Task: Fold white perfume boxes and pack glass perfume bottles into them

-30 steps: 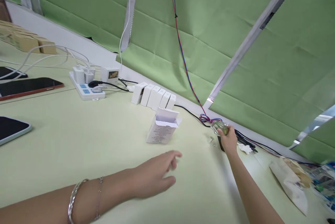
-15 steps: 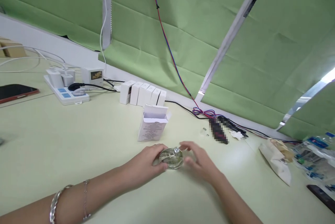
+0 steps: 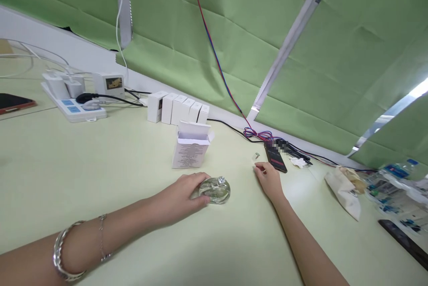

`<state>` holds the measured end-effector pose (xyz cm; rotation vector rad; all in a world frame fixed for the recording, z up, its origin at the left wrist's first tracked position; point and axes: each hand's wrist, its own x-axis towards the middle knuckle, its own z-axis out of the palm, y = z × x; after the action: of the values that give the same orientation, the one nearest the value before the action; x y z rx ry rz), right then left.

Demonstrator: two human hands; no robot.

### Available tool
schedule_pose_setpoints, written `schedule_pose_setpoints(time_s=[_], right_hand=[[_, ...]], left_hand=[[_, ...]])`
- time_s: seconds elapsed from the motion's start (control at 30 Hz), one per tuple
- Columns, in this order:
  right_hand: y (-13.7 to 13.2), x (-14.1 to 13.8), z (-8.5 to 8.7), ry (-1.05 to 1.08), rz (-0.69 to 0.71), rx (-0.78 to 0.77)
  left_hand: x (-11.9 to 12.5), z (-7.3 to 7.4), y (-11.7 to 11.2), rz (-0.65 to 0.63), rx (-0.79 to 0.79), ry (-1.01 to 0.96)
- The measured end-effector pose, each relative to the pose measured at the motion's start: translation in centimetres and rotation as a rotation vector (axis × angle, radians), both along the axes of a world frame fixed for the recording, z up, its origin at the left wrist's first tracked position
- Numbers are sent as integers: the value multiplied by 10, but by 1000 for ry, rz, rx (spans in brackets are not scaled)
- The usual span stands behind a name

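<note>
My left hand (image 3: pixel 190 192) is wrapped round a clear glass perfume bottle (image 3: pixel 215 191) on the table; its bare silver neck faces up, with no cap on it. Farther right, my right hand (image 3: pixel 270 180) rests low over the table with fingertips pinched together. Whatever lies between those fingers is too small or hidden to make out. Just beyond the fingertips is a small clear cap (image 3: pixel 257 156). An open white carton (image 3: pixel 190 153), printed on its front, stands upright behind the bottle with its top flaps raised.
Several white boxes (image 3: pixel 177 108) line the wall behind the carton. A power strip (image 3: pixel 77 109) with chargers is at the left. A black phone (image 3: pixel 276 159) lies beyond my right hand, near bundled cables (image 3: pixel 259 134). A cloth bag (image 3: pixel 344 192) lies at the right.
My right hand has left the bottle and moved right and away to the small clear cap. My left hand stays on the bottle. The view has shifted slightly.
</note>
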<state>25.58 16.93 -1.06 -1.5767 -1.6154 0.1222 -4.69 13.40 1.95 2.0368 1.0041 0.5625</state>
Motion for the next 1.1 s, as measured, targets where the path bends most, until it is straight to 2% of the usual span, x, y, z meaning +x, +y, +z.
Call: schedule_pose_setpoints(time_s=[0.13, 0.23, 0.33, 0.47, 1.1], right_hand=[[-28, -51, 15, 138, 119, 100], [-47, -88, 20, 200, 289, 146], [-57, -108, 20, 341, 481, 224], [-62, -111, 20, 439, 546, 287], [-62, -106, 30, 245, 608, 192]], left_hand=[[1, 1, 0, -7, 13, 20], [2, 2, 0, -18, 22, 29], [2, 2, 0, -23, 19, 27], [2, 2, -2, -29, 55, 51], [1, 1, -3, -42, 76, 54]])
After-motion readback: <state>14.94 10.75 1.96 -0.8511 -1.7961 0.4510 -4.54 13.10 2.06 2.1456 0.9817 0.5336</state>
